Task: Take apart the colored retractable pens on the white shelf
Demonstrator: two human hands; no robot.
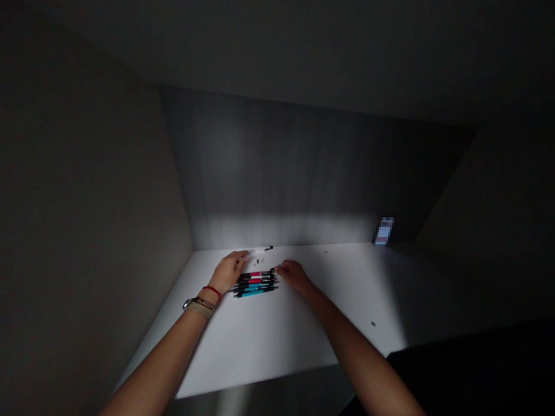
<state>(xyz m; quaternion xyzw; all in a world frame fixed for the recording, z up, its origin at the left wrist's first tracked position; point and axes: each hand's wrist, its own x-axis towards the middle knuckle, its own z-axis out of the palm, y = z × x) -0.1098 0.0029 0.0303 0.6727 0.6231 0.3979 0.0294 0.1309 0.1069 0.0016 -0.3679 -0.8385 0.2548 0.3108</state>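
Several pens with red, white and turquoise barrels and black ends lie side by side in a row on the white table. My left hand rests at the row's left end, thumb and forefinger apart, its lower fingers partly hidden. Just beyond its fingertips lies a clear or white pen with a black end. At the row's right end, my right hand has thumb and forefinger pinched together by a small black piece; whether this belongs to a pen is unclear.
A few tiny dark pieces lie between the single pen and the row. A phone-like, pixelated device leans against the grey back panel. The white table has small dark round spots; walls enclose its left and right.
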